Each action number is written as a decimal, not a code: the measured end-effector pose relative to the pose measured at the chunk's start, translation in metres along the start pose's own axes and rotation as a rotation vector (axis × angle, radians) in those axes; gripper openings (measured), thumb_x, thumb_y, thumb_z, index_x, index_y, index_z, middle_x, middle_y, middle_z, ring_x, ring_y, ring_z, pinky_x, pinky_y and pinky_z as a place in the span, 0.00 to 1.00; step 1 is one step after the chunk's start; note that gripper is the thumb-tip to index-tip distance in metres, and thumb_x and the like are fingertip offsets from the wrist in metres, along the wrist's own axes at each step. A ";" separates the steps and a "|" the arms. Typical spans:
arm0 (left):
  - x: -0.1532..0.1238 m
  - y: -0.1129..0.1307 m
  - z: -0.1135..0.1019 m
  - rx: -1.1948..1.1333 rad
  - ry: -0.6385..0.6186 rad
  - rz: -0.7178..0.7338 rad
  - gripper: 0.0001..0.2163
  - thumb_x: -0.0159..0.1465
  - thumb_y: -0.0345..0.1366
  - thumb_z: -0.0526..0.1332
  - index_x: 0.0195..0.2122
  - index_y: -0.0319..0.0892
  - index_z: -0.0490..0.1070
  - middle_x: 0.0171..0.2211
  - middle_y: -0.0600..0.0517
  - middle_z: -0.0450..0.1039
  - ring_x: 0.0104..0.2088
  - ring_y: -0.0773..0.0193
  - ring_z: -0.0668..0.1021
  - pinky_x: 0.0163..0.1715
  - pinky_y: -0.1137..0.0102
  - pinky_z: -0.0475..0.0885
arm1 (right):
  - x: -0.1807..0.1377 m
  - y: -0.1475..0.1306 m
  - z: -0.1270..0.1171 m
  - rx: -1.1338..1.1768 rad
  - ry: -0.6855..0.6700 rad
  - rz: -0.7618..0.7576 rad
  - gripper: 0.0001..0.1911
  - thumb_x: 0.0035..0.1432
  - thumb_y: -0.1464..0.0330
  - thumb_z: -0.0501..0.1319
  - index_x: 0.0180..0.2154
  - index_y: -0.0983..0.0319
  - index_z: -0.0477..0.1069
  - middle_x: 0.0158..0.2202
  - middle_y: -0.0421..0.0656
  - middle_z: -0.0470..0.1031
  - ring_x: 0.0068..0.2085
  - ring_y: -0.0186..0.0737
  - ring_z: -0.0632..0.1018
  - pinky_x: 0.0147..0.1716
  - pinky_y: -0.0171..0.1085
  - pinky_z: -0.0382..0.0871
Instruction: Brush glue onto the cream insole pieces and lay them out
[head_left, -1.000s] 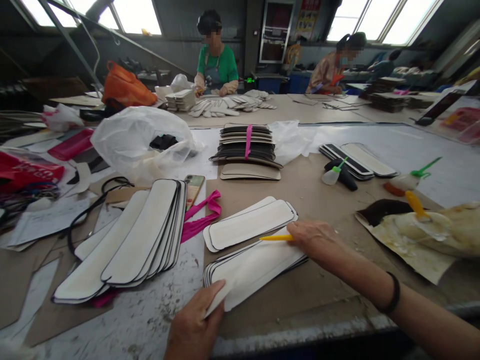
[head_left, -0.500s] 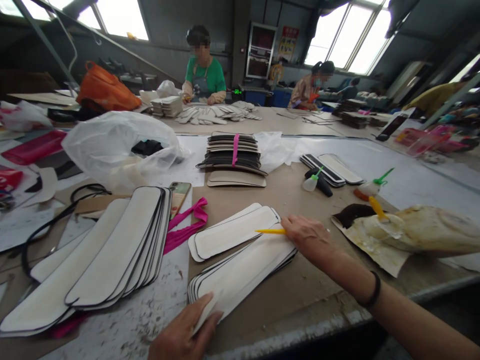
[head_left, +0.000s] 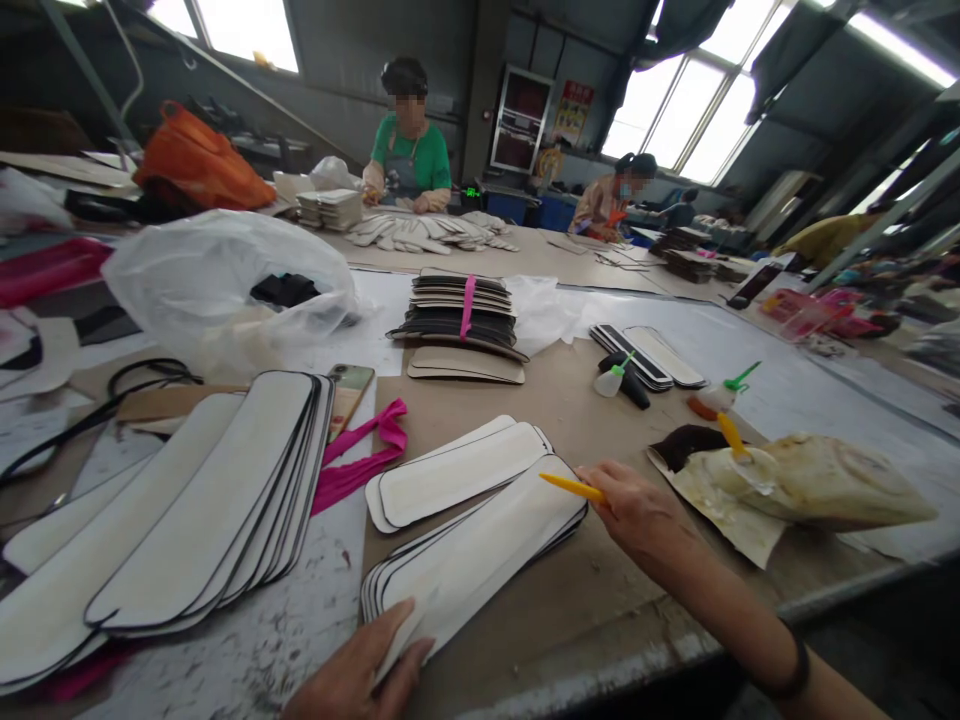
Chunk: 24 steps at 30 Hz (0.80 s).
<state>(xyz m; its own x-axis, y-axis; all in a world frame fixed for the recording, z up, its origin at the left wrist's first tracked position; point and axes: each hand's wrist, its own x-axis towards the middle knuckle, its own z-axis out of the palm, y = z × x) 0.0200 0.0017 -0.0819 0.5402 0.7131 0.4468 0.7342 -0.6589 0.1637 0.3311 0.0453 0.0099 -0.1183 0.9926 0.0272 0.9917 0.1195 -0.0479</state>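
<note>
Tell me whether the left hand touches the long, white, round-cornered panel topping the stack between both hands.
Touching. The head view shows the left hand pinching the near end of the long, white, round-cornered panel between its digits.

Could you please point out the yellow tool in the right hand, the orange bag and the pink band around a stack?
Yellow tool (head_left: 574, 487): head view, middle of exposed shaft.
Orange bag (head_left: 196, 165): head view, its side.
Pink band (head_left: 468, 308): head view, its front.

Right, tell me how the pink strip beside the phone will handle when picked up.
The pink strip will probably droop, since it lies in loose bends. It looks light, being thin and narrow.
</note>
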 end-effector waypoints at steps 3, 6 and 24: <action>-0.001 0.000 0.002 -0.042 -0.003 -0.026 0.14 0.61 0.39 0.53 0.39 0.37 0.72 0.35 0.48 0.78 0.32 0.65 0.80 0.32 0.79 0.74 | 0.001 -0.003 -0.002 0.126 0.086 0.056 0.10 0.55 0.70 0.50 0.37 0.61 0.68 0.33 0.45 0.71 0.36 0.40 0.72 0.35 0.36 0.64; -0.003 0.001 0.003 -0.124 0.005 -0.125 0.14 0.60 0.40 0.54 0.41 0.37 0.71 0.36 0.48 0.78 0.32 0.64 0.80 0.31 0.79 0.74 | 0.007 -0.005 -0.006 0.463 0.022 0.266 0.11 0.54 0.61 0.52 0.30 0.61 0.66 0.22 0.39 0.68 0.24 0.36 0.71 0.25 0.34 0.64; 0.019 0.020 -0.040 -1.016 0.245 -1.309 0.18 0.41 0.47 0.66 0.26 0.36 0.73 0.18 0.51 0.73 0.22 0.62 0.74 0.21 0.72 0.70 | -0.019 -0.013 -0.007 1.074 -0.038 0.558 0.19 0.43 0.53 0.61 0.30 0.61 0.63 0.13 0.33 0.63 0.15 0.30 0.62 0.15 0.31 0.56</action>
<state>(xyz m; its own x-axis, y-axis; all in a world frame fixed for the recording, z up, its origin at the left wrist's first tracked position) 0.0288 -0.0074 -0.0347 -0.3242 0.8825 -0.3406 0.0081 0.3626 0.9319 0.3207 0.0245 0.0166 0.2930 0.9112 -0.2897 0.3616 -0.3861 -0.8486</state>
